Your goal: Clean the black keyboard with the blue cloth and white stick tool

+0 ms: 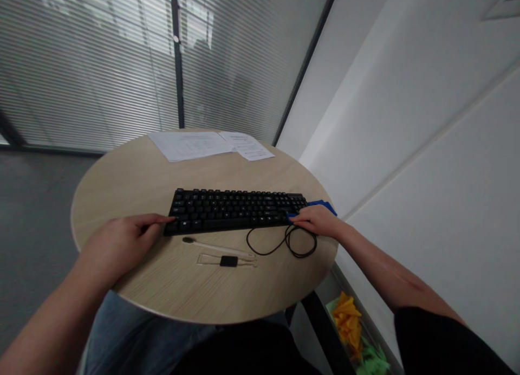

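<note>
A black keyboard [233, 208] lies flat on the round wooden table, slightly askew. At its lower left corner rests the stretched index finger of my left hand [124, 244], the other fingers curled, steadying that end. My right hand [314, 220] is closed on a blue cloth [323, 205] at the keyboard's right end; a bit of blue shows under the fingertips on the keys. Below that hand a black cable [303, 256] lies in a loop. A thin brush with a dark tip [188, 240] and a wire-framed tool with a black block [228, 262] lie in front of the keyboard.
Printed sheets of paper [195, 146] lie at the table's [162, 280] far edge. A white wall [426, 147] rises close on the right. Yellow cloth or paper [347, 321] and a green piece [371, 359] sit low at the right, below the tabletop.
</note>
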`<state>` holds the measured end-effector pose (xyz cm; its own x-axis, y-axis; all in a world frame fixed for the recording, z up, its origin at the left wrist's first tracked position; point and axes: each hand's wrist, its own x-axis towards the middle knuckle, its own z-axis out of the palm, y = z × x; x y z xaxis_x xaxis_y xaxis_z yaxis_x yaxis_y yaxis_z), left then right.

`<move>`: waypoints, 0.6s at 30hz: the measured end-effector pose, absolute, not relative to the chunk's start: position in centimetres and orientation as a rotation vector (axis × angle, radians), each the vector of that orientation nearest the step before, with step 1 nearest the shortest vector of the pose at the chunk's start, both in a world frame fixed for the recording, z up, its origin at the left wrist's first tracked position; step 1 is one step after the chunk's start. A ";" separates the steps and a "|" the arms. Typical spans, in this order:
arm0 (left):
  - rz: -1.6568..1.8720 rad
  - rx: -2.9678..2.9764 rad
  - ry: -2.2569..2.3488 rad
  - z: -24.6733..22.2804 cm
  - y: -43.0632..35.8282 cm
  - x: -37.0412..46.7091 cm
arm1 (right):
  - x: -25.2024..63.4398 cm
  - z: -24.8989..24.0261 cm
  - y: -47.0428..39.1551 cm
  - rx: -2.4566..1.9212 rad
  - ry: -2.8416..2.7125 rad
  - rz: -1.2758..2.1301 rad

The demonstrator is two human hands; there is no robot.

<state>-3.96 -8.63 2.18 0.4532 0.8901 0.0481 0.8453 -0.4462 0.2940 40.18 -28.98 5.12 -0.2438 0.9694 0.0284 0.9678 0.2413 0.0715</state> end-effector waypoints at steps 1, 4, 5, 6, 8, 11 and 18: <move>0.286 2.472 1.500 2.2 -8.6 -3.9 | 40.6 5.2 -29.2 1.922 2.445 0.102; 0.283 2.468 1.499 2.3 -8.7 -3.8 | 41.2 5.2 -29.6 1.964 2.395 0.071; 0.279 2.465 1.504 2.5 -8.8 -3.8 | 41.3 5.2 -29.7 1.987 2.376 0.071; 0.275 2.463 1.506 2.6 -8.9 -3.8 | 41.3 5.2 -29.7 2.015 2.357 0.074; 0.283 2.463 1.487 2.8 -9.1 -3.9 | 41.4 5.4 -29.8 2.061 2.330 0.058; 0.346 2.475 1.404 2.8 -9.1 -4.0 | 41.6 6.3 -29.5 2.068 2.328 -0.027; 0.428 2.446 1.324 2.7 -9.1 -4.1 | 38.9 8.8 -25.8 2.154 2.430 0.155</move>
<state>-4.06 -9.10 2.73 0.5242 0.8449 0.1063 0.7471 -0.5162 0.4187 38.90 -25.80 8.78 -0.1185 0.9824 0.1444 0.9928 0.1199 -0.0009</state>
